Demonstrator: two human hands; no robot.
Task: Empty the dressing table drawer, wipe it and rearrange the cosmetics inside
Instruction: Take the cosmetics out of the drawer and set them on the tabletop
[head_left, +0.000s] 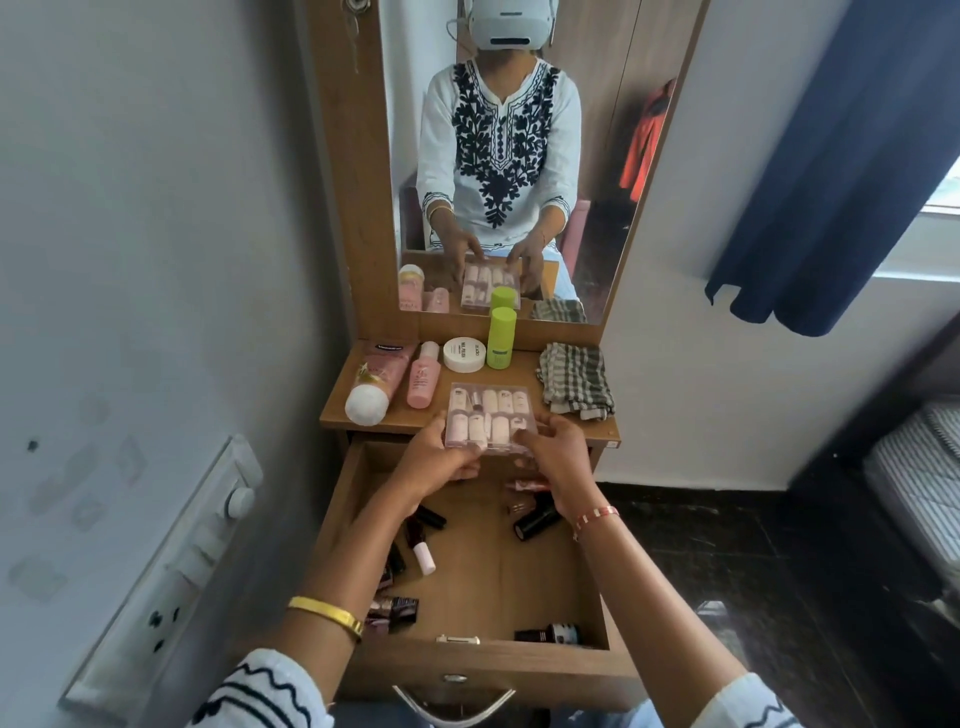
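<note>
Both hands, the left hand (439, 457) and right hand (558, 457), grip the clear cosmetics pack (491, 418) at mid-frame; crowding the tabletop (519, 376) risks toppling the green bottle (502, 338).

Both the left hand (439, 457) and right hand (558, 457) hold a clear cosmetics box (491, 415) above the open drawer (483, 582).

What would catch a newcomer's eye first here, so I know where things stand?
Both hands, left hand and right hand, hold a clear pack of small bottles at the front edge of the tabletop, just above the open drawer. Behind the pack stands a bright green bottle, with a checked cloth lying to its right. Small dark cosmetics lie scattered in the drawer.
</note>
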